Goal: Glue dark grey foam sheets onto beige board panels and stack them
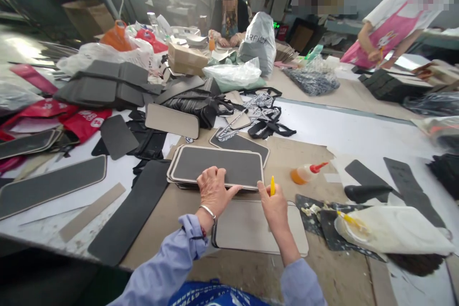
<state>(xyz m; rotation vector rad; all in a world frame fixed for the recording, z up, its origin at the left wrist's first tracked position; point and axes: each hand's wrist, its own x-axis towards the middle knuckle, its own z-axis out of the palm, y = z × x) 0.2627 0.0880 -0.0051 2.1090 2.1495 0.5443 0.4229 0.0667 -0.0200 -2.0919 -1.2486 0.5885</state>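
My left hand [214, 188] rests on the front part of a stack of dark grey panels with beige edges [218, 165], its thumb stretched to the right and its fingers bent. It grips nothing that I can see. Upright in my closed right hand [276, 210] is a thin yellow stick [272, 185]; its lower end is hidden. My right thumb and forefinger are at the stack's front right corner; I cannot tell whether they pinch the top panel. Below lies a second stack of panels, beige side up [244, 229], partly under my right forearm.
A red-tipped glue bottle [304, 174] lies to the right, near a cut white plastic container [398, 229] with a yellow-handled tool. Dark strips [129, 215] lie left. Straps [261, 114], bags [258, 45] and a box [186, 59] fill the back. Two people [229, 14] work across the table.
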